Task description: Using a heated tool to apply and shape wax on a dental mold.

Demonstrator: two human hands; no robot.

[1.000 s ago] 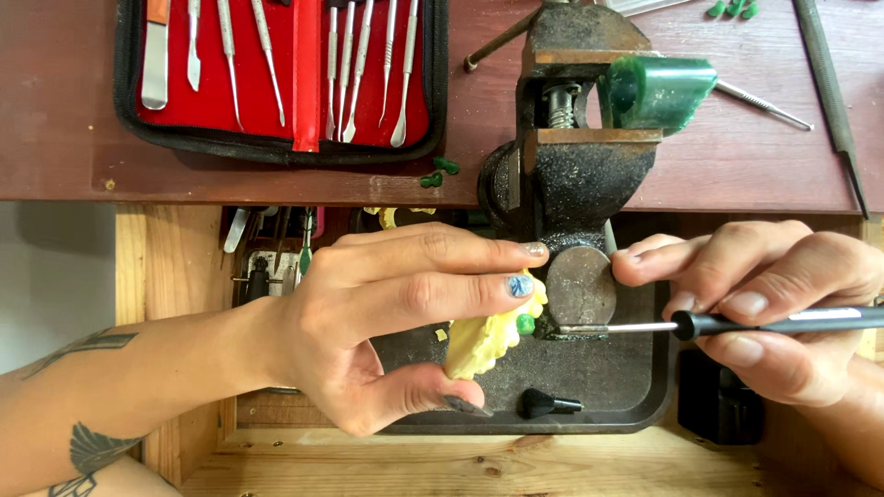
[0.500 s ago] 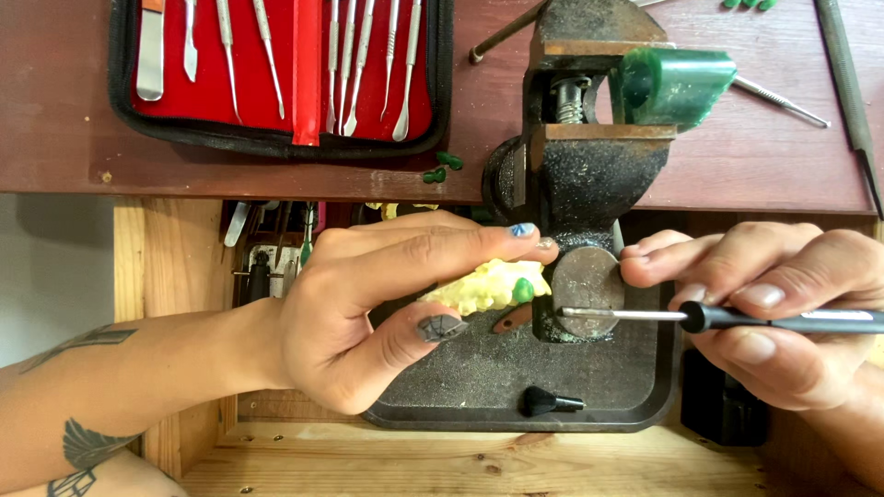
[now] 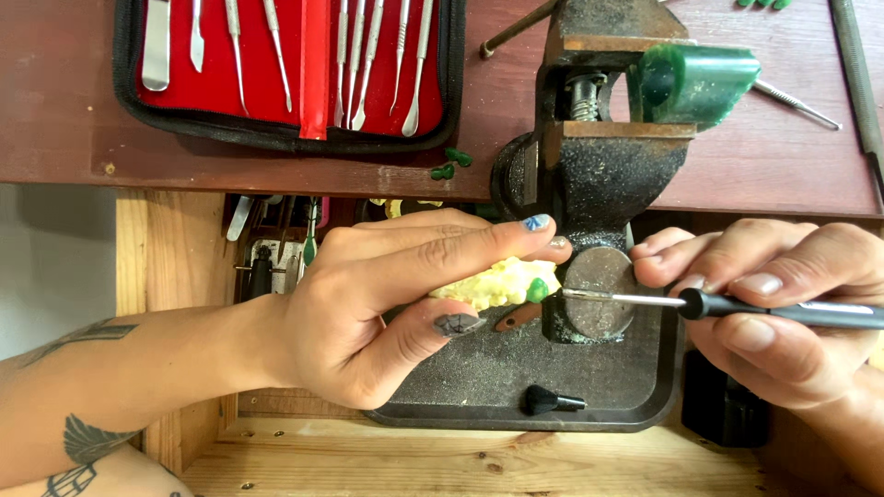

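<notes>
Since a second ago the left hand (image 3: 368, 313) has rolled the pale yellow lumpy piece (image 3: 497, 283) upward, so that less of it shows below the fingers, and the thumb has come round under it; the right hand (image 3: 783, 304) has kept much the same place.

The left hand's fingers are clamped on the yellow piece, forefinger laid along its top and thumb beneath, holding it over the dark tray (image 3: 516, 387) just left of the vise (image 3: 612, 175). A small green bit (image 3: 537, 291) sits at the piece's right end. The right hand's fingers are closed round the black handle of a thin metal-tipped tool (image 3: 737, 305). The tool's long axis runs level, left to right, and its point lies just right of the green bit, near it; whether they touch cannot be told. So the piece lies directly left of the tool tip, along the tool's own line.

On the table above, a red-lined case of steel instruments (image 3: 285, 64) lies open, and a green block (image 3: 695, 83) rests on the vise.
</notes>
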